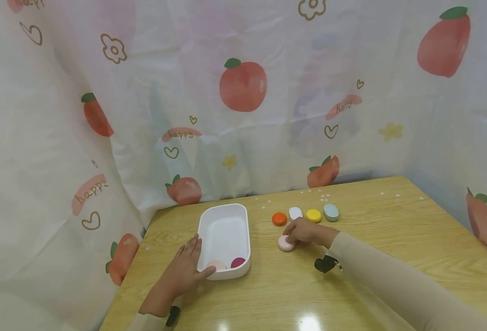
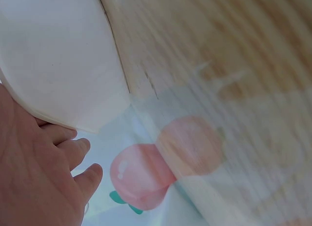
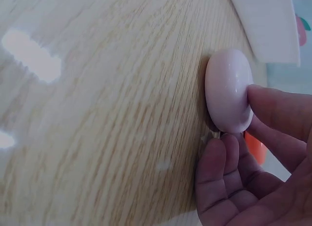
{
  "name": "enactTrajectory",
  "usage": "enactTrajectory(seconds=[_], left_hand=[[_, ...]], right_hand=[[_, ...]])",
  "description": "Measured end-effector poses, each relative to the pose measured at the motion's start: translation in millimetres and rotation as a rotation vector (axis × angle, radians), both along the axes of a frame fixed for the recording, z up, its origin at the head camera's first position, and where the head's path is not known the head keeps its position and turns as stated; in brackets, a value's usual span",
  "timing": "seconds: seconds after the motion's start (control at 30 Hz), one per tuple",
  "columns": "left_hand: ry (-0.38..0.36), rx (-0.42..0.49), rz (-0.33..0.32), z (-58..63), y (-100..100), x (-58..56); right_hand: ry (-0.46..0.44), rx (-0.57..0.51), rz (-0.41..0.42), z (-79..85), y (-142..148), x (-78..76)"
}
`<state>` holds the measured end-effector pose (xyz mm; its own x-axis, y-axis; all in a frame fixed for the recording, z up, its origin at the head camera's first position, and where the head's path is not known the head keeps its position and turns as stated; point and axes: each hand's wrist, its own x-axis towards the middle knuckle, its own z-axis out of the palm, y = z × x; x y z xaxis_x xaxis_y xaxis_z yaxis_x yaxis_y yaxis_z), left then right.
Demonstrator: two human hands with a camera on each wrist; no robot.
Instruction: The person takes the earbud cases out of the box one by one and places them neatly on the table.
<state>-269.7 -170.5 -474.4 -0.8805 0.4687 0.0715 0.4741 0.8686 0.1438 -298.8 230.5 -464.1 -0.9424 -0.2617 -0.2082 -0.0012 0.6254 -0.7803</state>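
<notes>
My right hand [image 1: 305,231] is over a smooth, glossy pale pink oval piece [image 1: 286,243], like a small bar of soap, on the table. In the right wrist view, the thumb lies against one face of that piece [image 3: 228,92], while the other fingers bend in at its lower end. My left hand [image 1: 185,269] rests at the near left corner of a white rectangular tray [image 1: 248,248], fingers extended along its side and thumb at the front rim. Inside the tray's near end are a peach-coloured piece [image 1: 216,265] and a dark magenta one [image 1: 238,262].
Behind the right hand stand an orange piece [image 1: 279,219], a white one [image 1: 295,213], a yellow one [image 1: 313,215] and a pale blue-green one [image 1: 331,212] in a row. The wooden table [image 1: 268,299] ends at a fruit-print curtain [image 1: 268,138] behind.
</notes>
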Motion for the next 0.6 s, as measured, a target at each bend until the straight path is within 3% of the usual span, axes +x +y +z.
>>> enactTrajectory(seconds=[0.4,0.6], left_hand=[[0.028,0.008,-0.002,-1.5,-3,0.5],[0.032,0.010,-0.015,-0.2,-2,0.7]], right_hand=[[0.001,0.003,0.015,5.4,-2,-3.6],[-0.021,0.003,0.004,16.6,-6,-4.2]])
